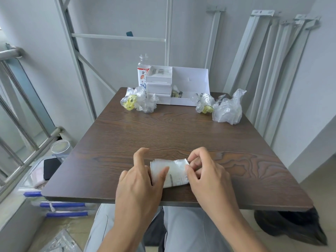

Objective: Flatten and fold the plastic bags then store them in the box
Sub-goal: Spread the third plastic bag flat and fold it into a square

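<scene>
Bag (174, 174), folded down to a small whitish packet with a grey printed strip, lies flat on the table (163, 135) close to the near edge, between the two hands. The left hand (140, 180) rests on the packet's left end. Its thumb lies flat across the plastic and presses it down, and its index finger is straight and lifted off the wood. Its other fingers are bent at the packet's left edge, and I cannot tell whether they grip anything. The right hand (205, 171) has its fingers curled, and the thumb and fingertips pinch the packet's raised right edge.

At the far end of the table stands the box (189, 77), white, with small drawers on its left and an open compartment on its right holding a few small items. Crumpled bags (227, 110) sit on either side of it: a clear one and one with yellow print to the right, and a cluster with yellow print to the left, touching the box front. A bottle (142, 70) stands behind the box's left corner.

Grey metal rails (272, 70) lean on the wall at the right. A clear jar (61, 147) and a dark phone (51, 168) sit below the table's left side.
</scene>
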Available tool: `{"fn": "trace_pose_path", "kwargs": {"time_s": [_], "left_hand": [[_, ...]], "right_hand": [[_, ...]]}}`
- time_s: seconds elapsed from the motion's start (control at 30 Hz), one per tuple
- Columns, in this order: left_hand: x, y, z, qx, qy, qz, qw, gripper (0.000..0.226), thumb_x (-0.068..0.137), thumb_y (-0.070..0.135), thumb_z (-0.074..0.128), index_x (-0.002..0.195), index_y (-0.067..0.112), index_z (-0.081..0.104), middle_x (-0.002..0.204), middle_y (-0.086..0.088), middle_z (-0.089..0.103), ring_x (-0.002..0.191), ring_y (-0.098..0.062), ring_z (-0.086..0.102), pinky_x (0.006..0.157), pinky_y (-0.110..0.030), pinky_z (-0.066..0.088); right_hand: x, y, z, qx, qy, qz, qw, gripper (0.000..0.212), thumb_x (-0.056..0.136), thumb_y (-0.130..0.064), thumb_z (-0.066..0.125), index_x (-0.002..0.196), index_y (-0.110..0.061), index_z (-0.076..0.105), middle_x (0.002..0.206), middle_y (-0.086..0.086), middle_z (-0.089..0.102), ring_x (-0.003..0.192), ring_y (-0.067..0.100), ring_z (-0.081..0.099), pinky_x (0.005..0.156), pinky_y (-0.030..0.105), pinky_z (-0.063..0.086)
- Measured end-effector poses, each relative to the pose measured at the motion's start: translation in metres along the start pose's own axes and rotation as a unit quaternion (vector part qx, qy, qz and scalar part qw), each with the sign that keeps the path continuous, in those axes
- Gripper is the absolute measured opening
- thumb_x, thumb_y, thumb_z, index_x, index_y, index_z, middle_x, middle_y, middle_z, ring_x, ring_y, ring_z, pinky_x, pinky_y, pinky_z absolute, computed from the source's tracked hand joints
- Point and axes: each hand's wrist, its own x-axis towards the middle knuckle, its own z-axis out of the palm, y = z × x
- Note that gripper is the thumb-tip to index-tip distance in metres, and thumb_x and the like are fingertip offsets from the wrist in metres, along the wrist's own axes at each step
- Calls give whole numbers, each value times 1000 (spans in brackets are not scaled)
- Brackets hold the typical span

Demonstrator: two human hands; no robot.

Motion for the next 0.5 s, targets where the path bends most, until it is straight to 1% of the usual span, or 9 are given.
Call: {"fn": "trace_pose_path", "kwargs": {"time_s": [0.03,0.13,0.17,0.23,0.27,0.3,0.37,0.4,0.5], "left_hand": [[1,1,1,19,-10,1,1000,50,100,52,49,138,24,35,55,9,52,58,-8,52,61,-33,38],[6,10,4,94,-58,-22,994,40,106,42,40,139,26,23,64,7,53,71,-23,59,64,-38,41],[7,13,4,126,-62,-15,990,39,106,36,44,137,24,25,59,9,46,63,-21,54,59,-35,36],[6,14,6,153,-43,6,987,41,93,19,68,123,17,41,50,13,23,43,-9,25,48,-25,16],[6,13,7,157,-29,23,987,43,82,10,76,111,17,45,50,14,17,42,-5,14,48,-23,9],[6,9,8,160,-17,37,986,45,76,6,79,100,19,43,51,13,20,40,-6,14,48,-24,9],[6,5,9,160,-18,44,986,46,78,7,77,89,24,36,66,9,40,41,-19,37,49,-29,21],[8,4,10,154,-12,41,987,40,80,9,75,86,24,38,78,4,45,49,-24,47,49,-32,26],[12,0,14,111,19,65,992,31,73,-2,68,85,21,52,99,0,49,73,-26,52,57,-37,40]], "right_hand": [[0,0,1,-4,4,-8,1000,20,97,-27,66,99,-36,48,81,-17,62,74,5,63,69,34,52],[-2,3,4,-25,9,-46,999,16,98,-26,64,103,-38,55,84,-16,58,75,8,60,65,35,53],[-2,4,5,-41,9,-61,997,15,98,-26,65,104,-38,58,85,-16,56,75,8,59,63,34,54],[0,6,8,-72,7,-77,994,13,99,-26,64,103,-39,63,87,-16,53,77,7,57,59,33,54],[1,8,9,-83,7,-78,993,13,100,-27,64,103,-39,65,88,-16,53,78,7,57,57,32,54],[2,9,10,-91,8,-80,993,12,100,-28,63,102,-39,65,88,-16,53,80,7,56,56,31,54],[3,10,11,-108,16,-83,991,9,100,-29,63,100,-38,63,88,-15,53,82,9,56,54,31,53],[3,11,10,-111,23,-82,990,9,99,-28,65,98,-35,60,87,-15,53,81,11,56,53,31,52],[7,13,8,-102,29,-66,992,25,93,-26,70,92,-30,45,86,-12,51,80,15,56,50,34,47]]}}
